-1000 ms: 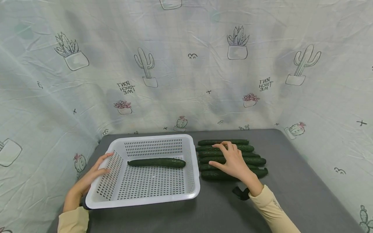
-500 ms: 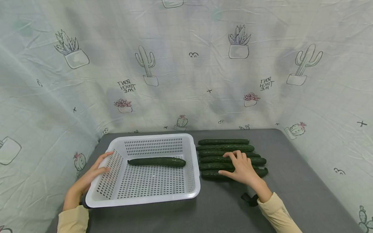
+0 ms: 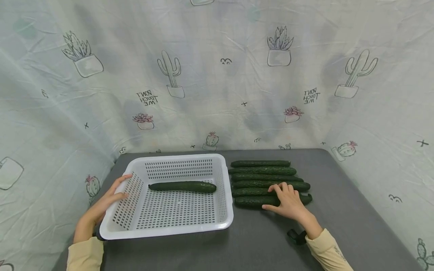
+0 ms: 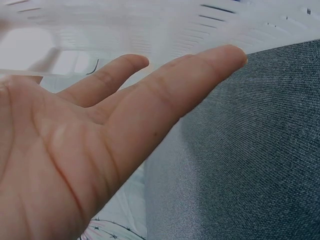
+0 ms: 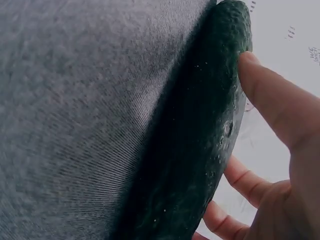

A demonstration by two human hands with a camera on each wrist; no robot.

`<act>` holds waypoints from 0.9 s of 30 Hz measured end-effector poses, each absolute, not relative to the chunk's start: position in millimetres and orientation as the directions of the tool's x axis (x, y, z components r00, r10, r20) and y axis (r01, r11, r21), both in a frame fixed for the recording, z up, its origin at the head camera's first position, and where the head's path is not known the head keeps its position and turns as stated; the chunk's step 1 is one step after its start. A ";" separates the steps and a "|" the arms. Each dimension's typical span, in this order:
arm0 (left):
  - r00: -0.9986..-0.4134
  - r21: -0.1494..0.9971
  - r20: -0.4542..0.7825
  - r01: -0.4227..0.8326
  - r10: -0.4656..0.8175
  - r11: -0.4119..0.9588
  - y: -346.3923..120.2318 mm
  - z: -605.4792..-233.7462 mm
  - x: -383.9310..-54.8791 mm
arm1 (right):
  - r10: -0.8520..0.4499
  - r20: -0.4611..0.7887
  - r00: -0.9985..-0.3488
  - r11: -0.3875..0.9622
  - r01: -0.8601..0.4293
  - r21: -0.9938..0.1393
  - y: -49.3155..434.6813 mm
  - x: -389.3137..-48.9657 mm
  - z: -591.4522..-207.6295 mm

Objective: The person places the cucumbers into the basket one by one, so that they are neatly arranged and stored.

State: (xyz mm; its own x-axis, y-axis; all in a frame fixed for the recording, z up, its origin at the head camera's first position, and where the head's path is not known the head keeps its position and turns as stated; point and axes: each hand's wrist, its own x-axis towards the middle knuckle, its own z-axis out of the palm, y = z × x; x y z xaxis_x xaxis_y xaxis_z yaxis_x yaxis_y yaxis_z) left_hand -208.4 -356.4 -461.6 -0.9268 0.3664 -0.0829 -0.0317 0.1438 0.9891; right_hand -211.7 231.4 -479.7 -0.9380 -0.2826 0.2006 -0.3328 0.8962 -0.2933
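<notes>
A white perforated plastic basket [image 3: 162, 234] stands left of centre with one dark green cucumber [image 3: 183, 186] lying across its bottom. My left hand [image 3: 107, 201] rests against the basket's left side, fingers and thumb stretched out at the rim; the left wrist view shows them straight. To the right of the basket, several cucumbers lie side by side. Over the nearest cucumber [image 3: 254, 201] is my right hand [image 3: 289, 201], its thumb at the near side and fingertips towards the far side. In the right wrist view the thumb [image 5: 272, 92] overlaps this cucumber; some fingertips are hidden behind it.
The dark grey tabletop [image 3: 251, 244] extends under everything. A pale curtain [image 3: 203, 75] with printed cacti hangs behind the table and along both sides. The cucumber row lies close to the basket's right wall [image 3: 228, 192].
My right hand has moved from above the middle of the cucumber row towards me and to the right, down to the nearest cucumber. The left hand and basket stay put.
</notes>
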 end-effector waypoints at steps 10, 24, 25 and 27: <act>-0.928 0.988 -0.087 -0.035 0.363 0.148 -356.6 -461.8 -210.0 | -0.292 0.238 -0.927 0.904 -0.348 -0.248 231.5 -208.8 -484.7; -0.930 0.986 -0.095 -0.039 0.356 0.160 -356.6 -463.8 -210.8 | -0.301 0.277 -0.913 0.902 -0.366 -0.228 232.1 -211.7 -492.1; -0.931 0.986 -0.095 -0.039 0.354 0.161 -356.5 -464.0 -210.6 | -0.303 0.281 -0.911 0.901 -0.370 -0.225 232.3 -211.8 -492.1; -0.932 0.986 -0.095 -0.040 0.350 0.161 -356.3 -464.3 -210.2 | -0.309 0.286 -0.907 0.900 -0.376 -0.220 232.7 -212.1 -491.9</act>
